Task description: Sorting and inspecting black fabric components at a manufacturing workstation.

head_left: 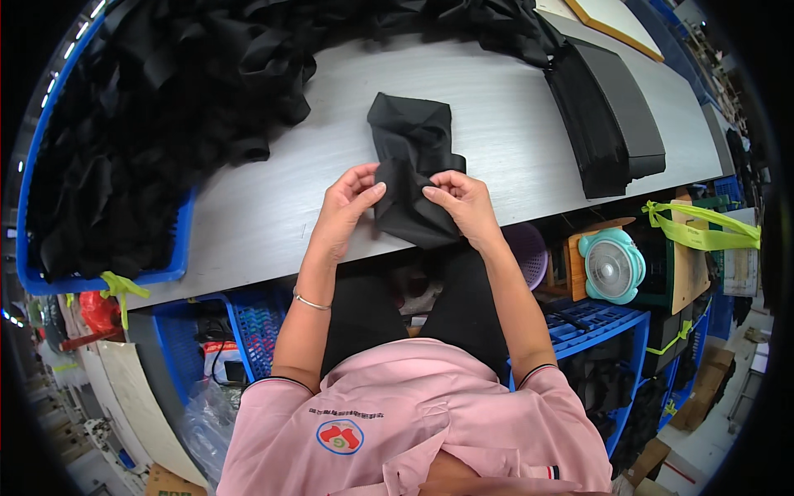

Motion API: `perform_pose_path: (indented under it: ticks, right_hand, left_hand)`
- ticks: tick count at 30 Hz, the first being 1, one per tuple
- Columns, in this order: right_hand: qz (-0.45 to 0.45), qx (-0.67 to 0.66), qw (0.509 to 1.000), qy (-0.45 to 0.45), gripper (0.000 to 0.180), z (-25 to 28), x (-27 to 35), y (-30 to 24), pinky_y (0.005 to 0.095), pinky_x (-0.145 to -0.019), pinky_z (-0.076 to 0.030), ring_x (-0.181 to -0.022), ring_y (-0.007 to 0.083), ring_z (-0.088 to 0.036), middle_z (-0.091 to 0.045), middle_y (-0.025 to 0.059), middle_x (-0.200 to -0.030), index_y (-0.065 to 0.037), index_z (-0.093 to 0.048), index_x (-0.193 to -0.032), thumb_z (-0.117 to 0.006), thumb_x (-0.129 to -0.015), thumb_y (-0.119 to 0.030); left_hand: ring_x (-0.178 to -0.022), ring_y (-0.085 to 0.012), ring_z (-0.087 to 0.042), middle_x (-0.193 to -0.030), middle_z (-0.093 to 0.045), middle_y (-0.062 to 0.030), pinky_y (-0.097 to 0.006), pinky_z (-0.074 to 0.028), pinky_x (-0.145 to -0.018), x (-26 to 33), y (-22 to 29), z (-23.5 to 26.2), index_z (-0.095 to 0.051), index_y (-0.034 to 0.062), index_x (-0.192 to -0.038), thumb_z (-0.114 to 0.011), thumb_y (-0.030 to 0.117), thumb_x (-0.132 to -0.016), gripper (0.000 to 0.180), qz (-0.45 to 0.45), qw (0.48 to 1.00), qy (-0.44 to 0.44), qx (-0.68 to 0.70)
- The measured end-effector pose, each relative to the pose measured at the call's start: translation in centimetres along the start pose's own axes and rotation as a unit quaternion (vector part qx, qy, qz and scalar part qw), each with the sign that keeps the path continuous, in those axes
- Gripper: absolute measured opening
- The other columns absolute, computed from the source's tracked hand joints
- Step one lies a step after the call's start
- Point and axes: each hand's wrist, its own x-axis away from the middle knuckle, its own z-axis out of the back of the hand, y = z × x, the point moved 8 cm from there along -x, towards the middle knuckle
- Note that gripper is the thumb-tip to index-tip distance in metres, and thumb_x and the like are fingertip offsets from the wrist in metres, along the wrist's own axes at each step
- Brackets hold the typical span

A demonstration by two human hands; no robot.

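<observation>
Lt-grey tbl (509, 124) spans ctr, strip lights (81, 31) upper L, pale flr (701, 450) lower R.

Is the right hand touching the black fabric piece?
Touching. The head view shows the right hand gripping the black fabric piece, its thumb resting on top.

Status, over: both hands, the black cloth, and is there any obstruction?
Left hand, right hand: pinching black cloth, one at each side. Cloth: rumpled, at near edge of table. Nothing seen blocking; black fabric heap apart, left.
</observation>
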Motion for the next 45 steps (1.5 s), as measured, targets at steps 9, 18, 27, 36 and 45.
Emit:
perform_pose_path:
  ticks: [9, 18, 27, 36, 45]
  right_hand:
    - [-0.103, -0.206, 0.973, -0.033, 0.014, 0.7, 0.8, 0.2, 0.0203, -0.078, -0.045, -0.083, 0.0032, -0.055, -0.062, -0.0045, -0.090, -0.006, -0.062, -0.100, -0.071, -0.091, -0.012]
    - [0.018, 0.081, 0.992, -0.099, 0.021, -1.0, 3.4, -1.8, 0.0265, -0.076, -0.050, -0.087, 0.0100, -0.061, -0.059, 0.0042, -0.094, -0.001, -0.056, -0.106, -0.065, -0.086, 0.000]
    - [0.015, -0.157, 0.952, 0.263, 0.015, 4.9, 4.3, -2.7, 0.0235, -0.040, -0.040, -0.046, 0.0080, -0.053, -0.057, 0.0037, -0.076, -0.005, -0.054, -0.098, -0.050, -0.088, 0.005]
    - [0.162, 0.337, 0.879, 0.297, 0.022, 5.9, 5.2, -2.6, 0.0396, -0.053, -0.047, -0.060, 0.0340, -0.064, -0.058, 0.0156, -0.064, -0.009, -0.058, -0.108, -0.059, -0.088, 0.000]
    - [0.269, 0.447, 0.768, 0.371, 0.044, 16.2, 4.7, -11.3, 0.0380, -0.075, -0.051, -0.092, 0.0267, -0.064, -0.061, 0.0121, -0.108, -0.009, -0.057, -0.123, -0.075, -0.083, -0.017]
  left_hand:
    - [-0.089, -0.0075, -0.062, -0.098, -0.067, 0.0002, -0.022, -0.049, -0.083, 0.3, 0.0, -4.2, -0.061, 0.0037, -0.115, -0.074, 0.006, -0.086, 0.032, 0.082, 0.957, -0.174, 0.216]
    - [-0.082, -0.0061, -0.061, -0.092, -0.066, 0.0000, -0.022, -0.049, -0.075, 0.1, -1.7, -2.1, -0.066, 0.0023, -0.097, -0.074, -0.001, -0.082, 0.017, -0.079, 0.997, -0.005, 0.012]
    - [-0.063, -0.0038, -0.052, -0.081, -0.054, 0.0014, -0.018, -0.043, -0.051, 1.5, -0.7, -0.1, -0.052, 0.0056, -0.092, -0.063, -0.006, -0.089, 0.016, -0.158, 0.974, 0.158, -0.027]
    - [-0.062, -0.0030, -0.050, -0.080, -0.055, 0.0018, -0.019, -0.041, -0.059, 2.4, -2.2, 0.0, -0.051, 0.0051, -0.092, -0.071, -0.004, -0.081, 0.024, -0.141, 0.968, 0.181, -0.102]
    - [-0.069, -0.0050, -0.054, -0.108, -0.059, -0.0077, -0.019, -0.043, -0.061, 4.6, 1.8, -1.6, -0.053, 0.0010, -0.120, -0.069, -0.002, -0.086, 0.037, -0.179, 0.959, 0.187, -0.113]
